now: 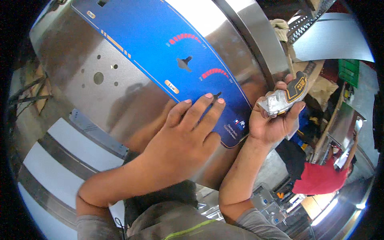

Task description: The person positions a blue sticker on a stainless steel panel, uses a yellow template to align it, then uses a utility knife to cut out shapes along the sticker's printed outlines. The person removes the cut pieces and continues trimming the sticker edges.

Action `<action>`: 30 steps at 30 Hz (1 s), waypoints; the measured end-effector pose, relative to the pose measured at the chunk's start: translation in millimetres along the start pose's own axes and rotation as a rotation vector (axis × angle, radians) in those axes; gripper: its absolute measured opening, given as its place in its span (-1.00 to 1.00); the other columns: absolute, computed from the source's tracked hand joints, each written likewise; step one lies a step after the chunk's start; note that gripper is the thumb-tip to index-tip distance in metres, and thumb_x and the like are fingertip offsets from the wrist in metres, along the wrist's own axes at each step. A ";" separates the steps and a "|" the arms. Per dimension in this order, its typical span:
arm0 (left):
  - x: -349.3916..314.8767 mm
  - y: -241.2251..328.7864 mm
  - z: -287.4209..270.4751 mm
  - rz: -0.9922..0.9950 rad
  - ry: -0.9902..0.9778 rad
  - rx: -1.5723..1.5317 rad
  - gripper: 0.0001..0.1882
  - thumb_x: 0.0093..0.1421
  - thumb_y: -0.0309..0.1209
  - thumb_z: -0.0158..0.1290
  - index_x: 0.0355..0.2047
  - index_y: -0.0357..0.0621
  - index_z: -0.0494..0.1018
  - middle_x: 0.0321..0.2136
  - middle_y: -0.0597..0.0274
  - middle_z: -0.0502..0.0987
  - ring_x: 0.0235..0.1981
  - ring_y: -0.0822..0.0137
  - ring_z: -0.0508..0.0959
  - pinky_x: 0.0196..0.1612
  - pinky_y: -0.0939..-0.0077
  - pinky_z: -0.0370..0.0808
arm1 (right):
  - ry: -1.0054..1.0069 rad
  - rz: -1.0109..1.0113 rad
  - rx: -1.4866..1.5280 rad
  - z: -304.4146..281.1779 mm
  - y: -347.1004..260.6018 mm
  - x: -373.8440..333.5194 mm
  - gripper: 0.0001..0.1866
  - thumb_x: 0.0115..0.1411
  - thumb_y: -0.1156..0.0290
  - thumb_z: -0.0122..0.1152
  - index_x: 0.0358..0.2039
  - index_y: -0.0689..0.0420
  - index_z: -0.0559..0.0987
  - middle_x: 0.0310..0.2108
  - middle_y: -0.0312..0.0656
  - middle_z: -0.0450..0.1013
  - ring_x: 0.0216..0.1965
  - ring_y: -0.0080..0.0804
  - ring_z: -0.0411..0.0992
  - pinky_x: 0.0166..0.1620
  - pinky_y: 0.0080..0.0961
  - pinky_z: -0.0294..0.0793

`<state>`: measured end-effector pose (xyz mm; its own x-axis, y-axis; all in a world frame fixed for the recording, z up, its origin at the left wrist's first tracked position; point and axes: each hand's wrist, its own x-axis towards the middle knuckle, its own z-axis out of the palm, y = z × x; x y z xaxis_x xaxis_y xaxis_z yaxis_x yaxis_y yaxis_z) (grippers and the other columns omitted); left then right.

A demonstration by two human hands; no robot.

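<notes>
A long blue control-panel sticker (pixel 144 52) lies on a shiny sheet-metal panel (pixel 96 104). It carries red dial scales and orange bars, with cut-out holes beneath the two scales. My left hand (pixel 180 136) rests flat on its lower end, fingers spread, two fingertips beside the nearer hole (pixel 217 95), which they partly cover. In my right hand (pixel 268 124), at the sticker's right edge, is a utility knife (pixel 286 97) with a silver body and a black-and-yellow grip. The knife stays above the metal; whether its blade is out cannot be made out.
Round holes (pixel 98 78) pierce the metal left of the sticker. At the lower left stand white-and-dark strips (pixel 72 148). Cardboard, a green crate (pixel 349 73) and metal sheets (pixel 332 38) fill the right. A person in red (pixel 320 178) is at the lower right.
</notes>
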<state>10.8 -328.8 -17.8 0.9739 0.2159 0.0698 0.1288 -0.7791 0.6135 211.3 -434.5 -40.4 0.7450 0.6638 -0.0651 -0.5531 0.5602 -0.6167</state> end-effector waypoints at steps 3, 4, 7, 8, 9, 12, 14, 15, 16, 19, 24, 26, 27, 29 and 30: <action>1.0 8.9 1.9 -0.015 -0.030 0.055 -0.85 0.14 -0.33 -0.02 -0.40 -0.13 0.46 0.21 -0.17 0.37 0.28 -0.10 0.30 0.25 -0.11 0.21 | -0.075 -0.020 -0.206 -8.5 -1.9 -2.5 -0.25 0.36 0.03 0.11 0.36 0.24 0.14 -0.02 0.10 0.48 -0.20 -0.29 0.59 -0.30 -0.43 0.66; 1.4 10.5 2.4 -0.032 -0.023 0.045 -0.84 0.13 -0.33 -0.01 -0.40 -0.15 0.45 0.21 -0.17 0.37 0.28 -0.11 0.29 0.27 -0.13 0.20 | -0.042 -0.028 -0.200 -9.8 -1.2 -3.1 -0.24 0.36 0.03 0.12 0.36 0.23 0.13 -0.03 0.10 0.48 -0.21 -0.26 0.59 -0.28 -0.41 0.67; 2.6 13.6 2.2 -0.078 -0.005 0.005 -0.83 0.12 -0.34 0.00 -0.39 -0.19 0.44 0.20 -0.20 0.37 0.28 -0.12 0.29 0.30 -0.16 0.16 | -0.021 -0.018 -0.148 -9.6 -0.7 -6.3 -0.22 0.34 0.02 0.13 0.37 0.20 0.10 -0.05 0.10 0.48 -0.22 -0.20 0.60 -0.23 -0.35 0.71; 3.3 13.0 1.4 -0.080 0.006 -0.012 -0.83 0.12 -0.35 0.00 -0.38 -0.20 0.44 0.20 -0.21 0.37 0.28 -0.12 0.29 0.30 -0.16 0.16 | 0.004 -0.020 -0.129 -8.9 -1.0 -7.6 -0.21 0.34 0.02 0.13 0.38 0.20 0.08 -0.06 0.10 0.49 -0.21 -0.19 0.60 -0.22 -0.34 0.72; 4.4 12.1 0.6 -0.080 0.009 -0.017 -0.82 0.11 -0.35 0.00 -0.36 -0.21 0.44 0.19 -0.22 0.38 0.28 -0.13 0.29 0.30 -0.16 0.16 | 0.037 -0.030 -0.127 -8.2 -1.9 -8.5 -0.21 0.34 0.03 0.14 0.38 0.19 0.07 -0.07 0.10 0.49 -0.21 -0.18 0.61 -0.22 -0.33 0.73; 7.7 7.1 -3.0 -0.079 0.006 -0.116 -0.81 0.11 -0.36 0.00 -0.33 -0.22 0.43 0.17 -0.27 0.39 0.27 -0.14 0.30 0.31 -0.12 0.16 | -0.204 -0.001 -0.168 -9.8 -4.3 -9.3 -0.22 0.39 0.02 0.06 0.41 0.18 0.03 0.02 0.11 0.43 -0.12 -0.19 0.58 -0.12 -0.25 0.62; 8.5 2.3 -5.1 -0.067 0.065 -0.218 -0.82 0.11 -0.38 0.01 -0.33 -0.24 0.43 0.16 -0.27 0.38 0.24 -0.14 0.33 0.29 -0.16 0.18 | -0.175 -0.021 -0.187 -12.7 -5.1 -10.4 -0.21 0.38 0.01 0.07 0.41 0.17 0.02 0.03 0.07 0.42 -0.12 -0.20 0.58 -0.13 -0.28 0.61; 8.0 1.2 -6.6 -0.079 0.059 -0.268 -0.82 0.11 -0.39 0.01 -0.33 -0.25 0.42 0.16 -0.27 0.38 0.22 -0.14 0.34 0.28 -0.18 0.18 | -0.170 -0.023 -0.200 -13.9 -5.6 -11.0 -0.21 0.38 0.01 0.08 0.41 0.16 0.02 0.04 0.06 0.42 -0.13 -0.20 0.58 -0.13 -0.28 0.61; 7.9 0.7 -7.3 -0.052 0.096 -0.317 -0.82 0.10 -0.40 0.02 -0.33 -0.26 0.41 0.16 -0.32 0.37 0.15 -0.13 0.39 0.22 -0.14 0.26 | -0.165 -0.026 -0.213 -14.8 -6.5 -10.9 -0.21 0.37 0.01 0.09 0.41 0.16 0.02 0.04 0.05 0.42 -0.13 -0.20 0.58 -0.13 -0.28 0.61; 6.2 3.4 -9.4 -0.053 0.096 -0.446 -0.83 0.10 -0.43 0.03 -0.35 -0.28 0.37 0.15 -0.47 0.32 -0.07 -0.09 0.53 0.00 0.01 0.48 | -0.161 -0.035 -0.242 -15.6 -7.0 -10.9 -0.19 0.35 0.03 0.14 0.41 0.16 0.03 0.04 0.05 0.42 -0.14 -0.24 0.59 -0.12 -0.28 0.61; 11.5 9.4 -5.7 -0.130 0.036 -0.408 -0.83 0.10 -0.48 0.05 -0.35 -0.30 0.32 0.11 -0.70 0.26 -0.37 -0.02 0.63 -0.33 0.33 0.60 | -0.149 -0.024 -0.189 -13.1 -5.0 -9.4 -0.19 0.34 0.04 0.17 0.40 0.15 0.04 0.05 0.06 0.42 -0.09 -0.31 0.57 -0.09 -0.36 0.60; 14.0 9.1 -5.3 -0.110 0.045 -0.376 -0.80 0.08 -0.45 0.07 -0.36 -0.32 0.33 0.07 -0.69 0.30 -0.35 0.00 0.63 -0.40 0.33 0.61 | -0.135 -0.028 -0.166 -12.4 -3.5 -10.3 -0.19 0.34 0.04 0.16 0.40 0.15 0.04 0.05 0.07 0.42 -0.07 -0.33 0.56 -0.08 -0.38 0.59; 15.0 8.0 -5.2 -0.092 0.069 -0.353 -0.79 0.07 -0.44 0.07 -0.37 -0.34 0.34 0.05 -0.69 0.32 -0.33 0.02 0.63 -0.43 0.33 0.62 | -0.152 -0.027 -0.156 -12.8 -2.7 -9.6 -0.19 0.34 0.04 0.15 0.41 0.15 0.04 0.06 0.07 0.42 -0.06 -0.32 0.56 -0.08 -0.38 0.59; 16.0 5.2 -5.9 -0.101 0.081 -0.367 -0.81 0.07 -0.47 0.08 -0.37 -0.31 0.33 0.08 -0.65 0.31 -0.38 0.02 0.62 -0.34 0.33 0.61 | -0.160 -0.027 -0.134 -13.6 -2.1 -9.9 -0.19 0.35 0.03 0.14 0.41 0.15 0.03 0.07 0.08 0.42 -0.05 -0.31 0.55 -0.07 -0.37 0.58; 16.1 4.1 -6.3 -0.100 0.088 -0.359 -0.82 0.07 -0.49 0.08 -0.38 -0.30 0.33 0.09 -0.63 0.30 -0.40 0.02 0.61 -0.30 0.32 0.61 | -0.153 -0.025 -0.122 -14.0 -2.5 -10.3 -0.19 0.35 0.03 0.14 0.41 0.15 0.03 0.07 0.08 0.42 -0.05 -0.30 0.55 -0.07 -0.35 0.58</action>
<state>25.8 -324.8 -9.2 0.9380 0.3426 0.0530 0.1339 -0.4990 0.8562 210.2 -449.7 -49.1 0.6872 0.7234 0.0658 -0.4792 0.5196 -0.7074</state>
